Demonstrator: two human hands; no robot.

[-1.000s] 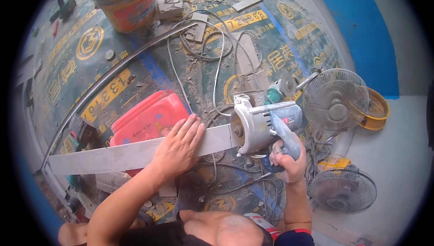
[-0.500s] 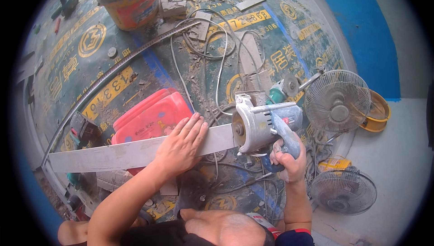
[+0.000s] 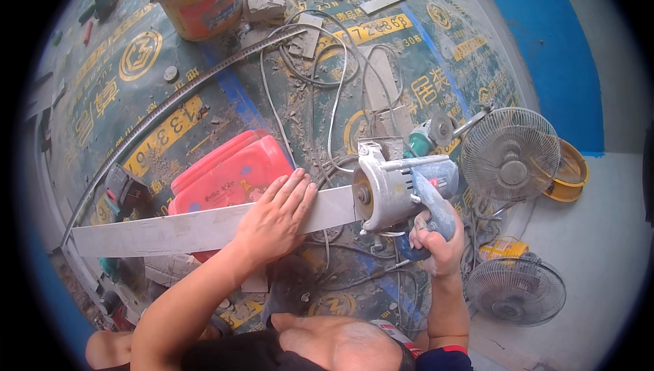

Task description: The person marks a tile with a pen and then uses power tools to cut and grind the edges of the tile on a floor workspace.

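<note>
My left hand [image 3: 276, 215] lies flat across a long, pale grey tile strip [image 3: 157, 236], fingers stretched out and pressing on its top. The strip rests over a red plastic stool [image 3: 231, 170] with cartoon print. My right hand [image 3: 439, 238] is wrapped round the blue rear handle of a dusty handheld tile cutter [image 3: 392, 194]. The cutter's metal guard and base sit at the right end of the strip. Its blade edge is mostly hidden by the guard, so whether it spins I cannot tell.
A dirty bucket [image 3: 197, 6] stands at the far left. Grey cables [image 3: 334, 81] loop over the dusty green floor sheet. A green angle grinder [image 3: 426, 136] lies beyond the cutter. Two fans [image 3: 511, 153] stand on the right. A long curved-looking metal bar [image 3: 160, 109] lies on the left.
The whole view has shifted very slightly. Both hands, the strip and the tile cutter keep nearly the same places relative to one another.
</note>
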